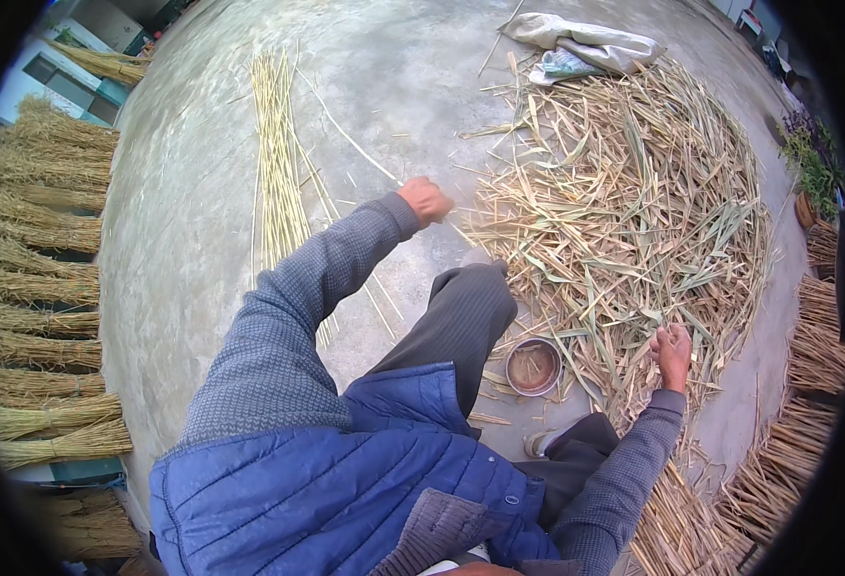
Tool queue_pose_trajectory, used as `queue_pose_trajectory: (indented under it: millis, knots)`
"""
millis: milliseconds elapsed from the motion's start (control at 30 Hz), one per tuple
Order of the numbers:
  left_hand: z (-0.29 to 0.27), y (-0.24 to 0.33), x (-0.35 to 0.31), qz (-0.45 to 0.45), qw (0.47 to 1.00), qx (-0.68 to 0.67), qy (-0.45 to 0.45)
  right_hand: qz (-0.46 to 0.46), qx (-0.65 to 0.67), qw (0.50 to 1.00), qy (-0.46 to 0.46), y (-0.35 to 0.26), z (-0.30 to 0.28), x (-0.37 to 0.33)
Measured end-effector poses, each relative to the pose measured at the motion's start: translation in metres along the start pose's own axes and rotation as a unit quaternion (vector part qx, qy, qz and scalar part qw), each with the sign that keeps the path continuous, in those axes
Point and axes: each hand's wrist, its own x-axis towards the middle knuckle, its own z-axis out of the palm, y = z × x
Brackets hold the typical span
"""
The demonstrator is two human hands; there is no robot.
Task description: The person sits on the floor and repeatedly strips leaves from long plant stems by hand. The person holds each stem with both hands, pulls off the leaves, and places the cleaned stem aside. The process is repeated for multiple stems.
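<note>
Out in front of me, my left hand (425,202) is closed around a thin pale stalk (350,141). One end of the stalk points far left, and a short piece shows past my fist toward the leaf heap. Left of that hand, a loose bundle of peeled yellow-green stalks (277,158) lies on the concrete. My right hand (672,355) is over the near right part of a broad heap of dry leaves and husks (624,221). Its fingers are curled together; whatever they grip cannot be made out. A small round metal bowl (534,368) stands between my knees, by the heap.
Tied sheaves of dry stalks (38,298) line the left side. More stalk bundles (778,451) lie along the right edge and near right (687,528). A white woven sack (586,43) rests on the heap's far end. A leafy plant (811,158) grows at far right.
</note>
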Motion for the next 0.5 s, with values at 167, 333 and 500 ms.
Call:
queue_pose_trajectory:
  millis: [167, 333, 500]
  knots:
    - [0.089, -0.102, -0.151, -0.158, 0.948, 0.075, -0.266, 0.018, -0.046, 0.999, 0.011, 0.01, -0.027, -0.02]
    - [0.13, -0.159, -0.325, -0.238, 0.839, 0.153, -0.464, 0.006, -0.058, 0.998, 0.019, 0.026, -0.065, -0.049]
    - [0.159, -0.181, -0.362, -0.301, 0.794, 0.017, -0.528, 0.062, -0.098, 0.984, 0.138, 0.062, -0.12, -0.077]
